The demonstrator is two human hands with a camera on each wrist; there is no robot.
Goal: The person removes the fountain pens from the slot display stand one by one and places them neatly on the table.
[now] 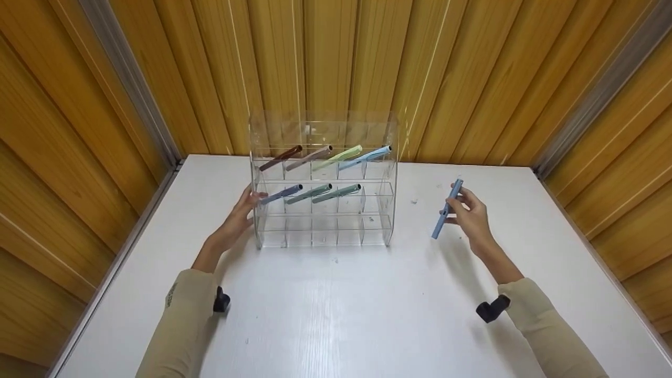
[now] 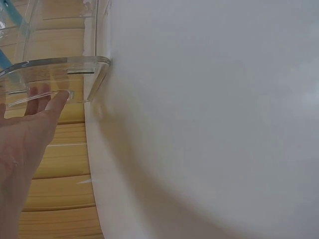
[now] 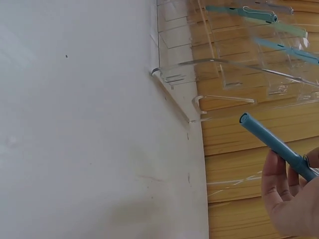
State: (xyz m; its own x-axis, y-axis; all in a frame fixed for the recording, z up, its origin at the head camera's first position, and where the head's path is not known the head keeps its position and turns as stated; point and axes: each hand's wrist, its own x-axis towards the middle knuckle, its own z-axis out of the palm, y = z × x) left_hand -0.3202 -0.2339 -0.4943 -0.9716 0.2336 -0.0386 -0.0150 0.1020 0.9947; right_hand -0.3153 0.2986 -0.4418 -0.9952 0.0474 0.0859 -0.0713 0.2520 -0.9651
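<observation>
A: Two hands on the job. Right hand (image 1: 471, 212) pinches a slim blue plastic pen (image 1: 447, 209) mid-barrel, held off the white tabletop (image 1: 336, 310) and well right of the clear acrylic tiered pen rack (image 1: 324, 181). Left hand (image 1: 239, 218), fingers straight, rests flat on the rack's left side wall.

B: Good way to slot it, imo?

A: Keep the left hand bracing so the rack doesn't slide. Tilt the pen to match the slant of the ones already in, lead w/ the lower end. The free cell at the right end of the middle row, next to the grey-green pen (image 1: 336, 193), looks like the obvious spot, but that's my guess.

B: Anything unclear?

A: Cell dividers are near invisible, so can't count cells for sure. Left wrist view shows only fingertips (image 2: 47, 102) against a rack edge. Right wrist view cuts off the pen's rear end. Bottom row looks unfilled, can't be certain.
</observation>
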